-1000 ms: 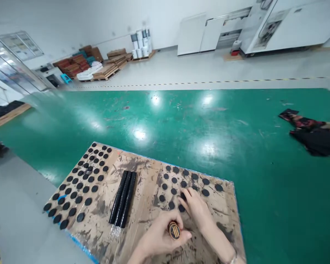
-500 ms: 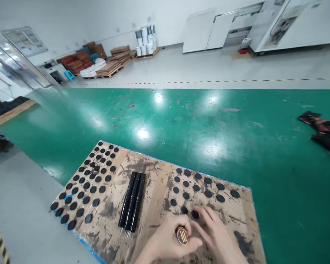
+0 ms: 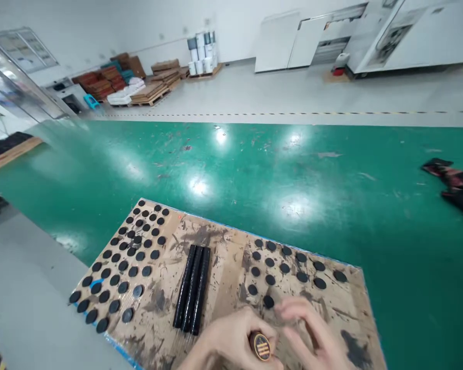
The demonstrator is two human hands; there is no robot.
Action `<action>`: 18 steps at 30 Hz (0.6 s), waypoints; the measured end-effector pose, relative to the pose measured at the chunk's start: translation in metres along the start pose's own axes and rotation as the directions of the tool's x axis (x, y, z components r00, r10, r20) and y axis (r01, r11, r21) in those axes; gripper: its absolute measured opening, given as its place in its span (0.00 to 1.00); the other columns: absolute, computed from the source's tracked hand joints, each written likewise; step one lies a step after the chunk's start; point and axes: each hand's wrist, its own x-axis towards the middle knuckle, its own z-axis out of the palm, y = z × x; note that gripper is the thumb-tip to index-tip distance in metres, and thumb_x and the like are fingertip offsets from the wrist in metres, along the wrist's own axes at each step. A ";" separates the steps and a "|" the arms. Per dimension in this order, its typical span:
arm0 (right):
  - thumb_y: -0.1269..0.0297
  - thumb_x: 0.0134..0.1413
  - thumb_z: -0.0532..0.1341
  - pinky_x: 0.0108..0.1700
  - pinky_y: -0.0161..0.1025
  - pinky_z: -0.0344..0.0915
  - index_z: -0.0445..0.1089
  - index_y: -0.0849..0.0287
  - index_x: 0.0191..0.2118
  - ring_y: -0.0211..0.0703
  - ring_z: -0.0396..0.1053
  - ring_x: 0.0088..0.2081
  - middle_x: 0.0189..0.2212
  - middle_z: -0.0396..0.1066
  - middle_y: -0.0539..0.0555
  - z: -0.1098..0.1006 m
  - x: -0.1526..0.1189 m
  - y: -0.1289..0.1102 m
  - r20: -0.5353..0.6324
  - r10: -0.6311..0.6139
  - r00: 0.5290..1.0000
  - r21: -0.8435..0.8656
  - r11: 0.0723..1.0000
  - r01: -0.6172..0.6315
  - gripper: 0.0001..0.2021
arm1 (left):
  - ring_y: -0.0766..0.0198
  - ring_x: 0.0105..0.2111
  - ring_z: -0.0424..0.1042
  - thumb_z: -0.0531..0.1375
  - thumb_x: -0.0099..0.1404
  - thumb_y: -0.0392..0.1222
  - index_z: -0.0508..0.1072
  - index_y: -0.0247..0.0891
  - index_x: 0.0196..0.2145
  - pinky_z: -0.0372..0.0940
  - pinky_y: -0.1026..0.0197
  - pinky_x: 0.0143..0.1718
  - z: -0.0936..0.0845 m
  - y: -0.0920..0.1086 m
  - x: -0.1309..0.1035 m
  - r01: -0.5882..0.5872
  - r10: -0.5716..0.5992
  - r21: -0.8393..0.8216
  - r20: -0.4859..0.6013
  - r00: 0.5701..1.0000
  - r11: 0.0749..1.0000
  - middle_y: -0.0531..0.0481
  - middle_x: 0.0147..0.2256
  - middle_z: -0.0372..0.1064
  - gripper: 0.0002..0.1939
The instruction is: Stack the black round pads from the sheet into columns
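Observation:
My left hand (image 3: 235, 336) is closed around a dark cylinder (image 3: 262, 347) whose round end faces up, showing orange stripes and an orange ring. Just to its right, my right hand (image 3: 312, 334) is blurred, with a gap between thumb and fingers; I make out nothing held there. Its fingertips are close to a black disc (image 3: 268, 301) on the cardboard-covered table (image 3: 226, 288). More black discs (image 3: 284, 267) lie in rows beyond my hands. To the left, three glossy black tubes (image 3: 193, 290) lie side by side.
Many black discs (image 3: 133, 271) cover the table's left part. Past the table runs a green floor (image 3: 239, 169), with dark cloth (image 3: 459, 182) at the right. Pallets of stacked boards (image 3: 152, 91) and white buckets (image 3: 202, 54) stand by the far wall.
The view has shifted slightly, moving the table right and down. The disc beside my right fingertips no longer shows. My right hand's thumb and fingers are further apart; my left still holds the cylinder.

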 end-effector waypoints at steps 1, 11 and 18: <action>0.51 0.66 0.56 0.38 0.42 0.76 0.67 0.49 0.41 0.48 0.75 0.38 0.36 0.71 0.55 0.005 0.008 0.015 -0.029 0.035 0.999 -0.132 0.990 -0.039 0.09 | 0.74 0.18 0.51 0.68 0.47 0.42 0.65 0.38 0.18 0.50 0.67 0.19 -0.001 0.001 -0.002 0.000 0.000 -0.006 -0.007 1.000 1.000 0.62 0.15 0.54 0.14; 0.50 0.67 0.52 0.34 0.39 0.73 0.71 0.53 0.37 0.44 0.73 0.31 0.32 0.72 0.55 0.016 0.044 0.048 -0.050 0.011 0.999 -0.250 0.968 -0.023 0.16 | 0.74 0.19 0.52 0.67 0.52 0.41 0.64 0.38 0.19 0.50 0.67 0.20 -0.016 0.003 -0.007 -0.034 0.035 -0.005 0.045 0.998 0.999 0.62 0.17 0.55 0.14; 0.53 0.66 0.58 0.36 0.37 0.76 0.69 0.50 0.39 0.46 0.77 0.37 0.36 0.75 0.54 0.002 0.011 -0.001 0.032 -0.077 0.997 -0.011 0.997 0.077 0.09 | 0.74 0.19 0.51 0.67 0.49 0.44 0.61 0.38 0.17 0.49 0.66 0.20 -0.018 0.003 -0.004 0.030 -0.030 0.093 -0.011 1.000 0.995 0.62 0.16 0.51 0.17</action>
